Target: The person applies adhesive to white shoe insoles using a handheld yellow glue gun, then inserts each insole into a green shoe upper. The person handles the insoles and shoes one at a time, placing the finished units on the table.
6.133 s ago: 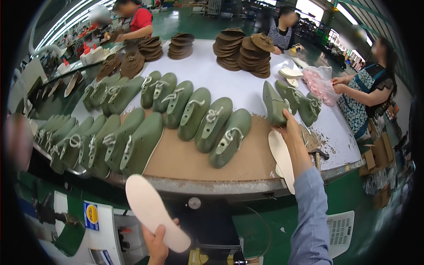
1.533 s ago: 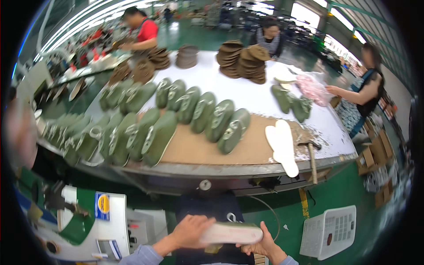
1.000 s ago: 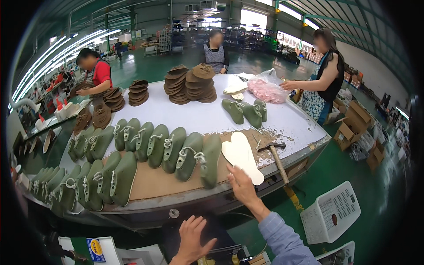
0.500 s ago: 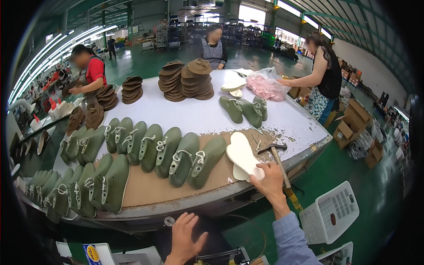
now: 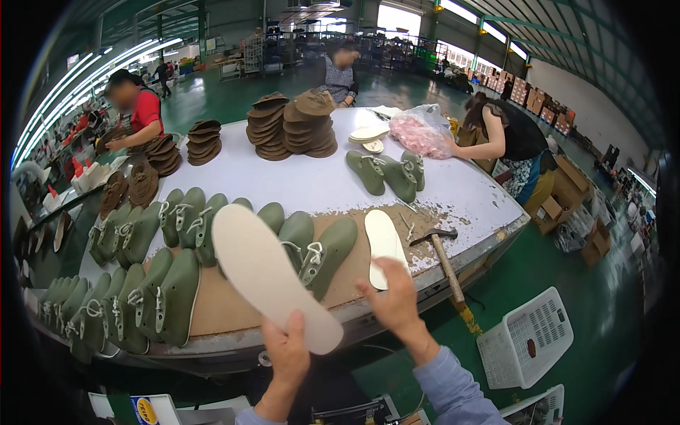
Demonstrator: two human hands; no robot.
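A cream-white insole (image 5: 258,265) stands tilted above the near side of the table, its heel end in my left hand (image 5: 285,354). The fingers of that hand are closed round its edge. My right hand (image 5: 398,306) is held up to the right of it, fingers apart and holding nothing. Just beyond the right hand, a second cream insole (image 5: 383,234) lies on the brown board (image 5: 227,304). Green shoe lasts (image 5: 330,256) with white cord loops stand in rows to the left, and the held insole hides some of them.
A hammer (image 5: 445,262) rests at the table's right edge. Farther back are stacked brown shoe pieces (image 5: 309,127), more green lasts (image 5: 400,177) and a bag of pink pieces (image 5: 423,134). A white basket (image 5: 524,340) stands at lower right. Three people work around the table.
One insole has come up off the board and into my left hand, which has risen. My right hand has let go of it and drawn left. The person at right has bent down.
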